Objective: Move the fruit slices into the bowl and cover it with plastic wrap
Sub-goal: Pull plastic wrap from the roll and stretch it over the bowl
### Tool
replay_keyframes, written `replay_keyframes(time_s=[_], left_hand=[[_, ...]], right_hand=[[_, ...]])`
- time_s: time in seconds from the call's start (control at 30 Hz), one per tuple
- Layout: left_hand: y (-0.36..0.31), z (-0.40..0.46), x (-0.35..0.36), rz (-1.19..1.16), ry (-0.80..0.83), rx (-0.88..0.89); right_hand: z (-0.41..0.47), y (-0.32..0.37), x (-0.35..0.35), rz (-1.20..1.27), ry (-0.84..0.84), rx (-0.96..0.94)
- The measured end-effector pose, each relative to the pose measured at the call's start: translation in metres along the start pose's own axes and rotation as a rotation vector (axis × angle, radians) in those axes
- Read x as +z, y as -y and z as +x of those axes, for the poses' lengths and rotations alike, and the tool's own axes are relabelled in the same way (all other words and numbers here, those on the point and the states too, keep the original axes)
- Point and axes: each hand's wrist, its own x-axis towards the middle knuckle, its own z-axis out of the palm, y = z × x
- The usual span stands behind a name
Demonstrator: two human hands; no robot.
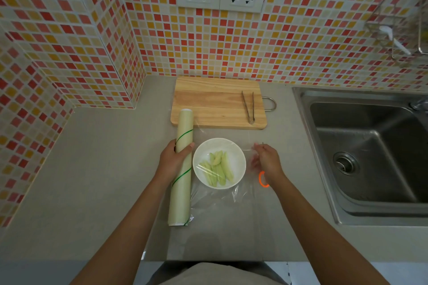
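Note:
A white bowl sits on the grey counter and holds several pale green fruit slices. A clear sheet of plastic wrap stretches over the bowl from a long pale roll lying to the bowl's left. My left hand grips the roll near its upper half. My right hand, to the right of the bowl, pinches the free edge of the sheet. An orange ring shows beneath that hand, seen through the film.
A wooden cutting board with metal tongs on its right side lies behind the bowl. A steel sink fills the right side. Tiled walls stand at the back and left; the counter's front edge is close to my body.

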Motion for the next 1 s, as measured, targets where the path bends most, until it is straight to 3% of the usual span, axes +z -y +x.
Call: replay_keyframes(time_s=[0.1, 0.2, 0.27, 0.33, 0.43, 0.8, 1.0], left_hand=[[-0.001, -0.001, 0.0, 0.003, 0.0, 0.006], [-0.002, -0.002, -0.001, 0.012, 0.0, 0.007], [-0.002, -0.003, 0.0, 0.014, -0.002, 0.007], [-0.003, -0.003, 0.0, 0.017, 0.0, 0.012], [-0.005, -0.004, 0.001, 0.001, 0.008, 0.006], [-0.004, 0.001, -0.007, -0.034, -0.009, -0.042], [-0.002, -0.001, -0.01, -0.007, 0.002, -0.036]], right_hand=[[-0.002, 0.008, -0.002, 0.038, -0.096, 0.036], [-0.016, 0.014, 0.001, -0.15, -0.313, -0.238], [-0.032, 0.022, 0.015, -0.104, -0.215, -0.471], [-0.043, 0.022, 0.032, -0.113, -0.051, -0.546], [-0.048, 0.006, 0.048, -0.106, 0.064, -0.484], [-0.042, -0.008, 0.045, 0.008, 0.096, -0.241], [-0.045, -0.005, 0.049, 0.001, 0.065, -0.265]])
